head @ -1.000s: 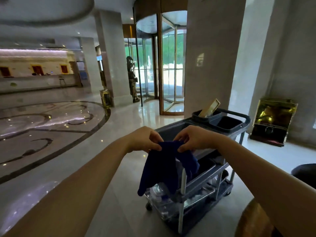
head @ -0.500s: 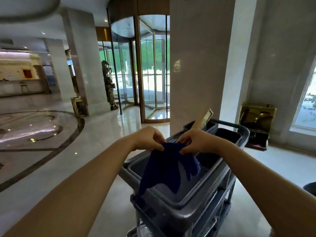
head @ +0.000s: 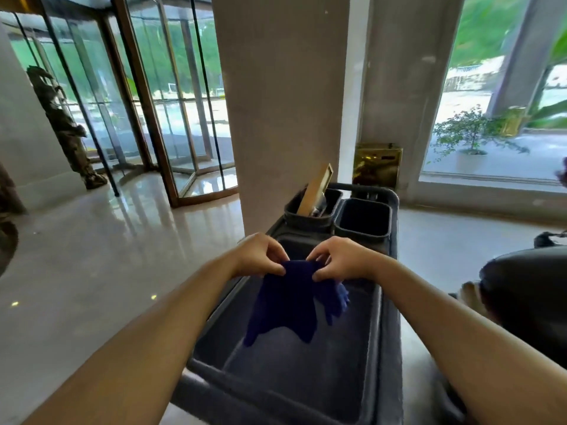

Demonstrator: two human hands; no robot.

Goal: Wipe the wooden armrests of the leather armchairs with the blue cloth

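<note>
— Polished lobby floor (head: 101, 256) all round, and nearest to us the grey cart (head: 388, 348) with its deep tray. Where's the cloth?

— Over that tray, hanging in the air. The left hand (head: 260, 254) and right hand (head: 339, 259) each pinch the top edge of the blue cloth (head: 288, 305) between thumb and curled fingers, close together, and the rest droops in soft folds.

— So how will it handle?

— Light and limp, I'd judge; no stiffness at all, nothing fragile. Holding it by the top corners suits shaking it out, but for wiping wood it wants folding into a pad under a flat palm.

— And the armchair?

— A dark rounded shape (head: 527, 289) at the right edge may be one; I can't tell, and no wooden armrest is plainly visible.

— Further back?

— Two small bins (head: 362, 220) at the cart's far end, one holding a wooden-looking handle (head: 316, 190). Then a pillar (head: 285, 102), a brass box (head: 377, 165), the revolving door (head: 171, 111).

— Any writing?

— None I can read.
</note>
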